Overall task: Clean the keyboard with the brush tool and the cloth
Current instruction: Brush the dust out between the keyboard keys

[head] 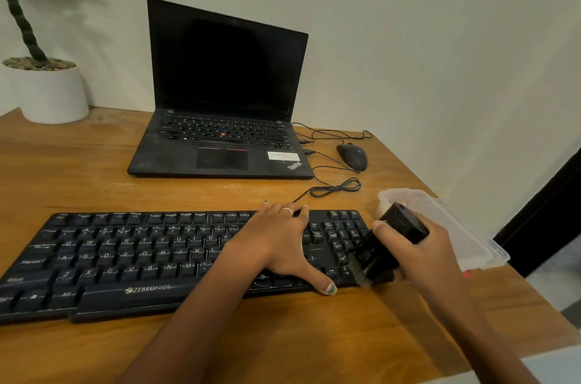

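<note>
The left hand [279, 245] lies flat on the Zebronics keyboard [132, 261], right of its middle. The right hand [421, 255] grips a black brush tool [388, 245], bristles touching the keyboard's near-right corner.

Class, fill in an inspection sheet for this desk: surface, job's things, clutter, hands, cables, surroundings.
Surface: wooden desk.
Job's things: black keyboard; brush tool with bristles at its right end; cloth not identifiable.
Clutter: open laptop, mouse, clear plastic box.
Hands: left hand rests flat on the keys; right hand grips the brush tool.
Cables: cable coiled behind the keyboard.
Surroundings: potted plant, plain wall.
</note>
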Available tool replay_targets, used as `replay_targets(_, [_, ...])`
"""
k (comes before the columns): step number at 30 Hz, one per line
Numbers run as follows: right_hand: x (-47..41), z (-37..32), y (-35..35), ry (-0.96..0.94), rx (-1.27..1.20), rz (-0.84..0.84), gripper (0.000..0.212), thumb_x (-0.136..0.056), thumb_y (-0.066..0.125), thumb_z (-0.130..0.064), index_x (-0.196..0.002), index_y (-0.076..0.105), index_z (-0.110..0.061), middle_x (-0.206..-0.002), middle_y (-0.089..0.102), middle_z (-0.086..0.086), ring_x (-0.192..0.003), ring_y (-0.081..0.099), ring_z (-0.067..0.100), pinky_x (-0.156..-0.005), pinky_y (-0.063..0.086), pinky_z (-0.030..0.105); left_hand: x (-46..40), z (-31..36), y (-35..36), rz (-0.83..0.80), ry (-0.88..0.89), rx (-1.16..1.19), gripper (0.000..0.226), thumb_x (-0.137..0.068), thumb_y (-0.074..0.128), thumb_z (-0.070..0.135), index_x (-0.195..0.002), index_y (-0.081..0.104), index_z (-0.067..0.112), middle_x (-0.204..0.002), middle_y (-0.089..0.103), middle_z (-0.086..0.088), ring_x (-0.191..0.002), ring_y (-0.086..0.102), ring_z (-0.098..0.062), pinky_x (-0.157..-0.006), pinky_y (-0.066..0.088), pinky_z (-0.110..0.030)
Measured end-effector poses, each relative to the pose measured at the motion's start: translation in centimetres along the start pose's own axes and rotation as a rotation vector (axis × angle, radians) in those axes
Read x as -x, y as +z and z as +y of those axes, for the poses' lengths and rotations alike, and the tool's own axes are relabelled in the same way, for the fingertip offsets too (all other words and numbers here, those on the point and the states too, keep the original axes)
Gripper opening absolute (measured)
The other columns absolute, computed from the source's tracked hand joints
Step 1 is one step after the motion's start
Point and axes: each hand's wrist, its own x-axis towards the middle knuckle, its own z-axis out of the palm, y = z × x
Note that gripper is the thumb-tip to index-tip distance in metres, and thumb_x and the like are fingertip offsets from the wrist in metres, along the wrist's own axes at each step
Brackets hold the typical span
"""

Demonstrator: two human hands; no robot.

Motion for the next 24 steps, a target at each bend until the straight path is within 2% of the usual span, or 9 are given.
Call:
replay_targets(4, [-0.9,-1.1,-1.9,-0.029,0.152,-0.145,0.010,-0.082,0.067,-0.022,-0.080,0.063,-0.013,-0.063,0.065,0.004,-0.043,0.058,0.006,-0.037,0.039,0.015,0.0,0.0,0.0,-0.006,-0.001,0.006,0.129,-0.064,0.061,0.081,-0.155,-0.001,0.014,-0.163,-0.003,-0.003,-0.149,-0.002,-0.024,-0.119,-0.003,-0.042])
replay_targets(8, [-0.1,-1.3,-0.7,-0.143,0.136,-0.051,0.009,-0.081,0.067,-0.023,-0.077,0.062,-0.017,-0.068,0.064,0.003,-0.061,0.062,0.009,-0.045,0.048,0.021,-0.1,-0.1,0.0,-0.004,0.000,0.011,0.129,-0.064,0.061,0.081,-0.155,-0.001,0.014,-0.163,-0.003,-0.002,-0.149,-0.002,-0.024,-0.119,-0.002,-0.042])
replay_targets(10, [0.0,-1.1,-0.3,-0.106,0.198,-0.103,0.011,-0.080,0.067,-0.024,-0.075,0.061,-0.015,-0.069,0.065,0.005,-0.066,0.063,0.015,-0.052,0.053,0.030,-0.2,-0.1,0.1,-0.002,0.005,0.009,0.130,-0.063,0.061,0.082,-0.155,-0.001,0.014,-0.163,-0.004,-0.003,-0.149,-0.002,-0.024,-0.119,-0.003,-0.042])
replay_targets(13, [-0.9,-1.5,-1.4,-0.067,0.234,-0.188,0.011,-0.080,0.067,-0.023,-0.078,0.061,-0.013,-0.070,0.065,0.005,-0.064,0.063,0.016,-0.050,0.051,0.025,-0.3,-0.2,0.2,-0.002,0.005,0.005,0.130,-0.063,0.061,0.082,-0.155,-0.002,0.014,-0.163,-0.004,-0.003,-0.149,-0.002,-0.023,-0.119,-0.004,-0.043])
replay_targets(16, [-1.1,-1.3,-1.0,-0.141,0.183,-0.068,0.010,-0.081,0.068,-0.024,-0.076,0.063,-0.015,-0.069,0.063,0.002,-0.064,0.061,0.014,-0.051,0.051,0.027,-0.3,-0.2,0.3,0.000,0.001,0.004,0.131,-0.062,0.060,0.083,-0.155,-0.002,0.014,-0.163,-0.004,-0.003,-0.149,-0.003,-0.023,-0.120,-0.004,-0.043])
replay_targets(18, [-1.1,-1.0,-0.4,-0.132,0.182,-0.049,0.011,-0.081,0.068,-0.022,-0.075,0.061,-0.017,-0.069,0.061,-0.001,-0.065,0.061,0.013,-0.050,0.049,0.026,-0.2,-0.2,0.2,0.000,0.001,0.006,0.131,-0.063,0.061,0.083,-0.155,-0.002,0.014,-0.163,-0.003,-0.003,-0.149,-0.002,-0.023,-0.120,-0.003,-0.043])
replay_targets(22, [-1.7,-0.6,-1.0,-0.225,0.373,0.106,0.014,-0.080,0.069,-0.027,-0.077,0.059,-0.018,-0.074,0.060,-0.002,-0.073,0.057,0.012,-0.058,0.046,0.025,-0.1,-0.1,0.1,0.004,0.001,0.007,0.129,-0.064,0.062,0.081,-0.155,-0.001,0.014,-0.163,-0.002,-0.003,-0.149,0.000,-0.024,-0.119,0.000,-0.042])
replay_targets(24, [-1.4,-0.6,-0.7,-0.238,0.293,0.085,0.012,-0.080,0.069,-0.026,-0.077,0.059,-0.019,-0.074,0.061,-0.002,-0.073,0.059,0.012,-0.058,0.050,0.027,-0.1,-0.1,0.1,0.007,0.001,0.007,0.129,-0.064,0.061,0.081,-0.155,0.000,0.014,-0.163,-0.002,-0.002,-0.149,-0.001,-0.024,-0.119,-0.001,-0.042])
